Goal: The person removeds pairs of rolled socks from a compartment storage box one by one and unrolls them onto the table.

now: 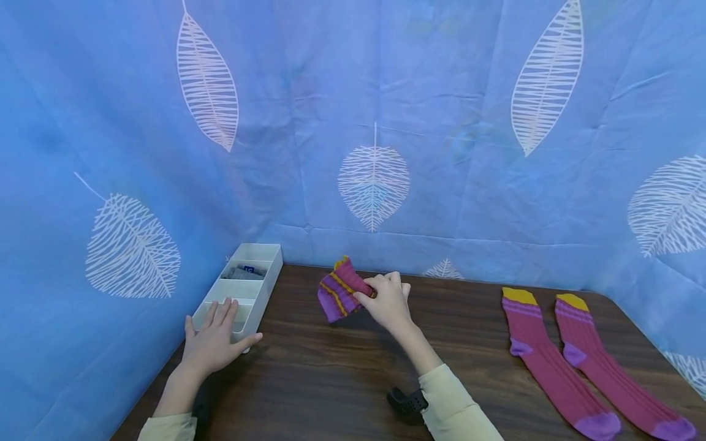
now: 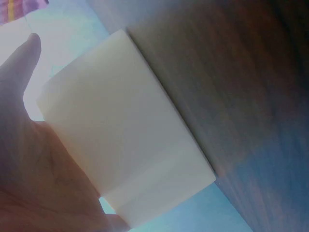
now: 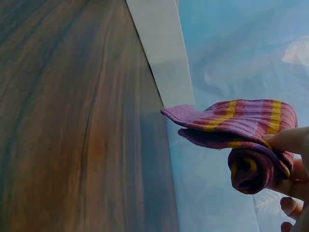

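Note:
My right hand (image 1: pixel 388 300) pinches a partly rolled pair of striped socks (image 1: pixel 341 291) in purple, pink and yellow, above the table's back half. In the right wrist view, the socks (image 3: pixel 241 116) have a rolled end below and loose flaps pointing left, with thumb and fingers at the roll. At the left, my left hand (image 1: pixel 212 343) rests with spread fingers over the near end of a white divided box (image 1: pixel 265 300). The left wrist view shows the box's plain end wall (image 2: pixel 120 130) beside the palm.
A grey folded cloth item (image 1: pixel 242 272) with a blue label lies in a far compartment of the box. Two long pink socks (image 1: pixel 551 367) with yellow cuffs and purple heels lie flat on the dark wood table (image 1: pixel 309 380) at right. A blue leaf-patterned curtain (image 1: pixel 298 184) hangs behind.

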`<state>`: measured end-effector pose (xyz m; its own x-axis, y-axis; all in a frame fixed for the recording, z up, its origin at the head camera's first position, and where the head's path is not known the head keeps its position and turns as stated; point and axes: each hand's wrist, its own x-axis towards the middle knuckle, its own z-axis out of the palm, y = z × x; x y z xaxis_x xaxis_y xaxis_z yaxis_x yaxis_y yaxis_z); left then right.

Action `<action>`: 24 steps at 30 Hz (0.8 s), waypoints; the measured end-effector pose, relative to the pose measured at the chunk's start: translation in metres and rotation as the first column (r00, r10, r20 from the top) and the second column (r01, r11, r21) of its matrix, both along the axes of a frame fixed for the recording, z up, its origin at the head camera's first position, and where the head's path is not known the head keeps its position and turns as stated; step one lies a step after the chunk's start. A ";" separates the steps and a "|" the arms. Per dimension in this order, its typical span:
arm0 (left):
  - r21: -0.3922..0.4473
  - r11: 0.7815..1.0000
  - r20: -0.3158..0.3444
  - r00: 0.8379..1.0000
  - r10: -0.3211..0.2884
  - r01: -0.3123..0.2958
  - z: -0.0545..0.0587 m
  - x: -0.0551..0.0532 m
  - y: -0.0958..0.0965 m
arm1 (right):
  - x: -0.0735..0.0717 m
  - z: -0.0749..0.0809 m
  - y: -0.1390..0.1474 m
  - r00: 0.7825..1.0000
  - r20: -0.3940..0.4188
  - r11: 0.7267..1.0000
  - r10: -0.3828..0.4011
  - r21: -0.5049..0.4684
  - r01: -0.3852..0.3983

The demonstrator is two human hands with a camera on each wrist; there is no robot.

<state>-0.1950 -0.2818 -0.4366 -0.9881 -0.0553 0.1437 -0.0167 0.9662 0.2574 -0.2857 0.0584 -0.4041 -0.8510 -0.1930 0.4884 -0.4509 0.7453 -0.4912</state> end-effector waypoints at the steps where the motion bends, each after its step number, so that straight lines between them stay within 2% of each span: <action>1: 0.001 1.000 0.001 1.000 0.001 -0.001 0.000 0.000 0.000 | 0.001 0.000 0.003 1.000 -0.004 1.000 -0.008 0.001 0.008; 14: 0.008 1.000 0.016 1.000 -0.003 0.002 0.001 0.000 0.000 | 0.015 0.003 0.042 0.992 -0.055 0.994 -0.112 0.008 0.113; 19: 0.011 1.000 0.020 1.000 0.002 -0.002 0.002 0.001 0.001 | 0.020 0.000 0.058 0.985 -0.071 0.987 -0.160 0.003 0.161; 24: 0.010 1.000 0.030 1.000 0.000 -0.001 0.002 0.002 0.001 | 0.025 -0.002 0.075 0.971 -0.120 0.978 -0.205 0.018 0.209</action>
